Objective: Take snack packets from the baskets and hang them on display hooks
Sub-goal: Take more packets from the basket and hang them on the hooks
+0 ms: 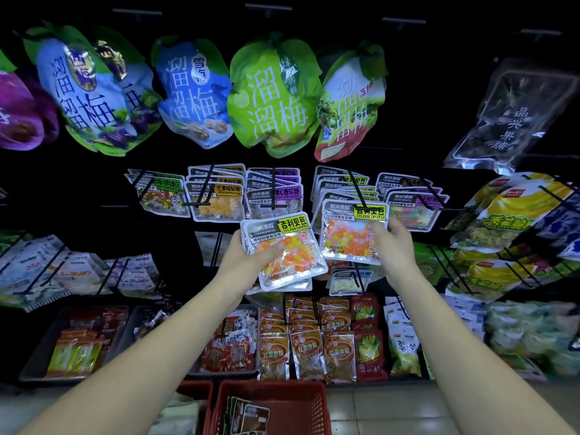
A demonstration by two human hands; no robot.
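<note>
My left hand grips a small stack of clear jelly-bean packets with a yellow label, held up in front of the display. My right hand holds the right edge of another jelly-bean packet that hangs at the front of a black display hook, with more of the same packets behind it on that hook. A red basket stands on the floor below, with a few packets left inside.
Large green and blue plum bags hang on the top row. Neighbouring hooks carry mango candy packets and purple-label packets. Lower trays and hooks hold orange and red snack packs. Banana-chip bags crowd the right.
</note>
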